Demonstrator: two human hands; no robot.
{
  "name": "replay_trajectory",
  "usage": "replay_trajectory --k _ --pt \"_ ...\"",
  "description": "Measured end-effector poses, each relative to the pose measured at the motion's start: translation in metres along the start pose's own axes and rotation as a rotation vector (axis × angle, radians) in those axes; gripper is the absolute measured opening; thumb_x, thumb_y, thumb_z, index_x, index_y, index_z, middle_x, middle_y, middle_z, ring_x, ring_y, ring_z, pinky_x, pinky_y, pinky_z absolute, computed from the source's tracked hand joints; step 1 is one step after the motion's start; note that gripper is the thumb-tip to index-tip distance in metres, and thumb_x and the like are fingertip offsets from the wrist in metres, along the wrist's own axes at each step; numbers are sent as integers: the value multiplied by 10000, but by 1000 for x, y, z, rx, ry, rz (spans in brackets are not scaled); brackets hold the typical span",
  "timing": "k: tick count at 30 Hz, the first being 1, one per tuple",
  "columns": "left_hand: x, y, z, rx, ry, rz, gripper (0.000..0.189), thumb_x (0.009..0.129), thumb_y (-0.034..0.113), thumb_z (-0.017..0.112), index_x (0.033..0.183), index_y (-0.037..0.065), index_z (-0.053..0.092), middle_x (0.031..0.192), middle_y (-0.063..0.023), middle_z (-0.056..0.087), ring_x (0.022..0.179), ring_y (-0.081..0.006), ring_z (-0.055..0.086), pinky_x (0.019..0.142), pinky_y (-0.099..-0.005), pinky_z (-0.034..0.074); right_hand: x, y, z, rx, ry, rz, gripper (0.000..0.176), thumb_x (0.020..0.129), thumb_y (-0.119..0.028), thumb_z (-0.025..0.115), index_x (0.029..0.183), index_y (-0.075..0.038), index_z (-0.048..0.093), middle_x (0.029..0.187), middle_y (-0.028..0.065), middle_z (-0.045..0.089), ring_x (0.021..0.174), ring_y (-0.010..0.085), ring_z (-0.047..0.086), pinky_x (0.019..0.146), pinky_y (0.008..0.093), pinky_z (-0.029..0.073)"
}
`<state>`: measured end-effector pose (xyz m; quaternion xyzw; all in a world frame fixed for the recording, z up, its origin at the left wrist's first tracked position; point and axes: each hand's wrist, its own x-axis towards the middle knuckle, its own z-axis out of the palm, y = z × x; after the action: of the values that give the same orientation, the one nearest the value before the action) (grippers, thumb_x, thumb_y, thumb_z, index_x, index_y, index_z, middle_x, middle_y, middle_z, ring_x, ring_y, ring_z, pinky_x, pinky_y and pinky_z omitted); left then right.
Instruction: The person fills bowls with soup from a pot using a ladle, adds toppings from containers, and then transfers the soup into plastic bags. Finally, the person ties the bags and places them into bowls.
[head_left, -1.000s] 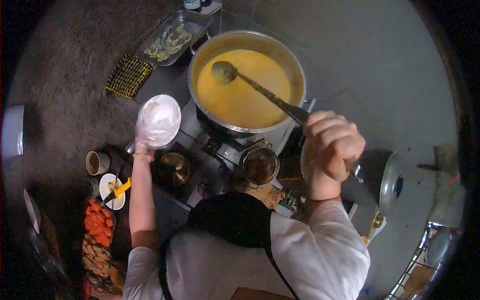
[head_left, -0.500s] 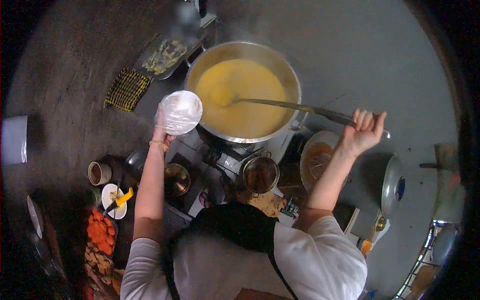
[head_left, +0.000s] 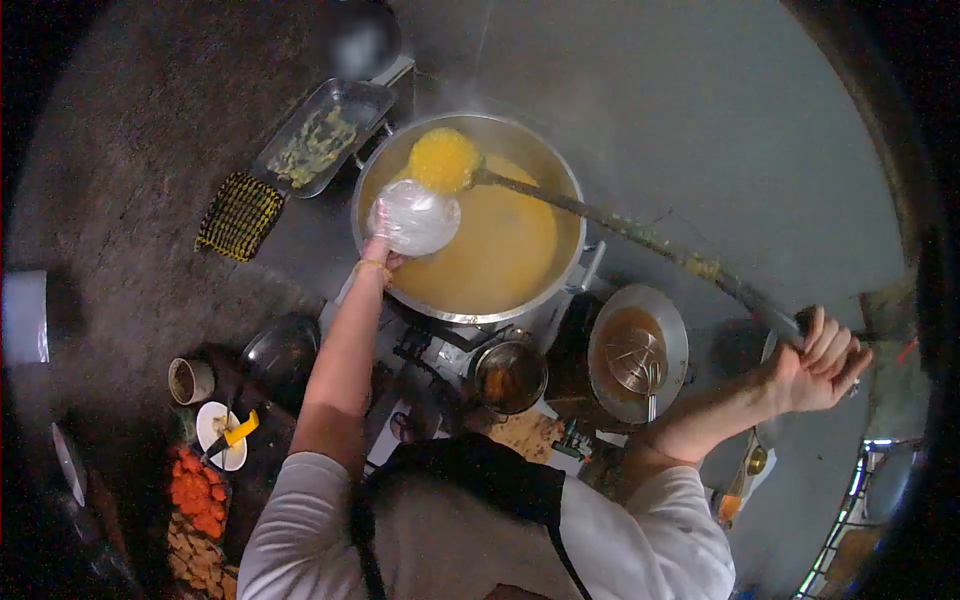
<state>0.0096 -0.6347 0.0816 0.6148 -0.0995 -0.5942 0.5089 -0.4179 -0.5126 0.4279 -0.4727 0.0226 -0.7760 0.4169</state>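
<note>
A large metal pot (head_left: 574,180) of steaming yellow soup (head_left: 505,255) stands in front of me. My left hand (head_left: 381,250) is closed on a white bowl (head_left: 420,218) lined with clear plastic, held over the pot's left side. My right hand (head_left: 825,362) grips the far end of a long-handled ladle (head_left: 610,217). The ladle's head, heaped with thick yellow food (head_left: 444,160), is lifted just beyond the bowl. Part of my left hand's fingers is hidden behind the bowl.
Left of the pot are a glass dish (head_left: 330,135) with food scraps and a black-and-yellow woven pad (head_left: 241,216). Nearer me lie a strainer pot (head_left: 509,378), a pan with a whisk (head_left: 640,350), a white dish with a yellow-handled knife (head_left: 240,428) and orange pieces (head_left: 198,490).
The ladle has risen out of the soup carrying a full load, its handle end moving right and toward me. My left hand has brought the bowl rightward over the pot.
</note>
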Motion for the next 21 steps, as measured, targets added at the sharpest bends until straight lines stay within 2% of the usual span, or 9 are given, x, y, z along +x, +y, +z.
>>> replay_trajectory --k 3,5,6,11,14,15,17,18,21 --pt "-7 4 24 -147 -51 60 843 666 682 525 1218 54 414 1104 -91 554 935 -209 580 717 -361 497 -12 3 14 -63 27 -118 452 811 -175 493 434 -175 246 376 -43 232 332 69 170 406 212 198" --pt "3 -1 28 -194 -104 110 817 697 663 502 1237 59 393 1141 -93 530 975 -218 560 758 -380 486 -18 1 18 146 -291 -119 450 777 -184 499 428 -189 214 351 -64 231 301 45 180 373 191 177" --pt "9 -3 29 -238 -159 165 791 727 644 480 1256 65 371 1179 -96 505 1015 -227 540 799 -398 474 -19 1 22 149 -292 -110 450 777 -184 499 428 -189 214 351 -64 231 301 45 180 373 191 177" --pt "6 8 11 -319 -183 236 709 792 597 421 1272 80 354 1232 -84 457 1068 -208 504 834 -347 468 -15 15 37 144 -435 -206 439 747 -201 483 446 -200 164 344 -85 201 302 31 168 359 184 160" --pt "-20 32 -2 -242 -124 306 723 788 629 374 1280 100 349 1239 -62 454 1085 -194 490 857 -324 451 -32 75 36 17 -430 -219 437 778 -260 510 477 -176 205 397 -70 247 333 43 216 351 209 179" --pt "-23 38 -9 -198 -94 317 755 772 669 341 1288 119 343 1240 -43 460 1093 -190 483 882 -325 431 -43 91 18 -219 -560 -171 243 790 -289 550 666 -99 463 636 31 509 504 167 471 449 299 405" --pt "-23 46 -35 -106 -55 201 769 765 682 337 1292 121 341 1258 -36 441 1115 -186 463 888 -331 421 -65 142 27 -283 -408 -75 279 786 -233 536 588 -61 440 583 62 509 508 213 483 516 346 440" --pt "-27 47 -45 -85 -52 211 774 765 683 336 1297 121 333 1266 -38 432 1125 -187 452 900 -334 410 -65 155 30 -379 -360 99 336 810 -226 521 537 -71 401 480 42 422 434 201 423 477 324 391" --pt "-44 47 -62 34 67 249 791 766 686 329 1317 119 300 1287 -40 407 1145 -195 427 931 -341 375 -59 184 -3 -161 -57 188 405 837 -249 510 507 -101 326 420 5 316 371 136 300 427 277 282"
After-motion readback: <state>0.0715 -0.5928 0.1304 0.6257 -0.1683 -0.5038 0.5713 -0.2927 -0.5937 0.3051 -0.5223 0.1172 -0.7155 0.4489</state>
